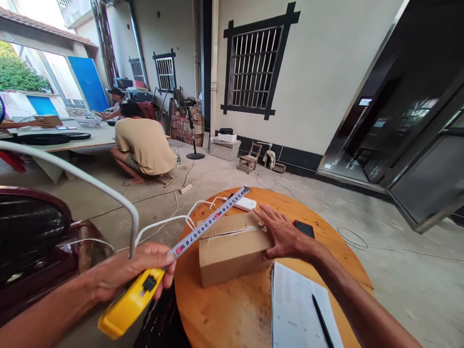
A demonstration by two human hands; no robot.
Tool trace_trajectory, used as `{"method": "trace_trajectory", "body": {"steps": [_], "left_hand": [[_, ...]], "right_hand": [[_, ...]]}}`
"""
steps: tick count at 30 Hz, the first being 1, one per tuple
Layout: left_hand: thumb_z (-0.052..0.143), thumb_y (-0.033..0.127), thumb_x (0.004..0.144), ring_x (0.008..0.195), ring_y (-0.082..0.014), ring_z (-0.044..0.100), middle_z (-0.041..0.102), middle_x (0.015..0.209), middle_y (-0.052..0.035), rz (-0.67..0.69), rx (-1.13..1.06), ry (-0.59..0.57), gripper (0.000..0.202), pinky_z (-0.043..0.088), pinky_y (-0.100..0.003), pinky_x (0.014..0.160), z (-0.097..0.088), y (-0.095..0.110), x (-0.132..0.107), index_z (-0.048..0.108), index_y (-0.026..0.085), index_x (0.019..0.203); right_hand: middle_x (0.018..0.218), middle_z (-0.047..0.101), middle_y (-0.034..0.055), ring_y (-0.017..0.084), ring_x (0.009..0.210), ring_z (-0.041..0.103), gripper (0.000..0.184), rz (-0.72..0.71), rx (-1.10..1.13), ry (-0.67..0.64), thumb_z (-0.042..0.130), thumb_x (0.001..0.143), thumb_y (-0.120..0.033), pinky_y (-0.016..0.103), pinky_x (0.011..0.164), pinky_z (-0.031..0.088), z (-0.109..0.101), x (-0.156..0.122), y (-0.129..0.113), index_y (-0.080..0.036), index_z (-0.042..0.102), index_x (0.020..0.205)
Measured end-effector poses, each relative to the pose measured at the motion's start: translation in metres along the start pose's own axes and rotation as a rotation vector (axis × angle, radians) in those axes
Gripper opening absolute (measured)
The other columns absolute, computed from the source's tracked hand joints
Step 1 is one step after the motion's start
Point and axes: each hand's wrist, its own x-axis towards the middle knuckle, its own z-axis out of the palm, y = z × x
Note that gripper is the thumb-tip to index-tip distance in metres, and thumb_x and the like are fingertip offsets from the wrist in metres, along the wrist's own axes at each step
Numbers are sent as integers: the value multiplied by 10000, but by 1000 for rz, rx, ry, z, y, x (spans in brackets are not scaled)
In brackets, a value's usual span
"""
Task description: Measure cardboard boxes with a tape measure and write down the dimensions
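Observation:
In my left hand (pixel 152 266) is a yellow tape measure (pixel 130 304), its white blade (pixel 206 224) drawn out toward the upper right. The blade slants above a brown cardboard box (pixel 232 251) and ends near a white power bank (pixel 244 203). My right hand (pixel 281 232) rests on the right end of the box, fingers spread over its top edge and thumb along the side. Below that hand lie sheets of paper (pixel 293 309) with a black pen (pixel 322 319) on them. A dark phone (pixel 303 228) sits just beyond my right wrist.
All of this stands on a round wooden table (pixel 221 319). A white cable (pixel 108 188) arches across the left. Farther back, a person (pixel 145 140) squats near a low table (pixel 97 135). A standing fan (pixel 190 125) and a small wooden chair (pixel 250 157) are by the wall.

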Motion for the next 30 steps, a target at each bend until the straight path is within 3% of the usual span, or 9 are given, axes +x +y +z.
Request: {"method": "trace_trajectory", "body": {"steps": [4,8,12,17,21,24,30], "left_hand": [[688,349,765,583,-193,653,707,709,-32,-138,-21,-270,243,493,-286,552,0,-24,-18,685,106,770],[746,410,646,461,-194,617,695,539,-59,-166,-110,-371,276,416,-244,475,4,-39,-26,679,149,591],[749,466,609,489,-200,620,708,582,-66,-165,-210,-376,298,414,-254,490,14,-55,-30,676,178,598],[724,556,604,495,-183,604,708,628,-48,-142,-313,-360,366,433,-279,508,39,-78,-32,656,200,653],[662,584,675,507,-150,589,684,637,-22,-107,-348,-358,407,454,-285,533,61,-94,-26,630,178,670],[700,593,628,530,-169,594,680,639,-30,-83,-364,-316,412,450,-285,531,76,-104,-21,641,187,655],[704,604,616,527,-163,587,666,646,-43,-50,-326,-252,456,424,-254,514,104,-119,-14,637,156,670]], "right_hand": [[1511,224,154,364,1374,202,1143,-82,19,-68,800,480,-373,538,1082,174,1,19,9,-239,236,1465],[1460,318,117,353,1306,312,1030,-87,43,-1,790,513,-396,519,1061,233,4,24,9,-263,334,1426],[1431,395,102,342,1286,356,852,6,220,24,745,614,-478,518,1063,244,-3,30,8,-249,434,1373],[1241,600,87,331,1122,541,578,59,341,11,606,753,-571,513,962,379,-15,41,14,-249,593,1233],[1259,595,97,339,1137,538,584,87,411,78,562,774,-604,507,955,392,-10,45,16,-227,609,1217],[1254,597,109,328,1127,549,588,120,470,146,496,814,-612,480,933,417,-2,45,15,-195,609,1212],[1069,685,77,284,967,630,551,113,580,162,478,817,-616,370,787,497,5,42,7,-173,682,1073]]}}
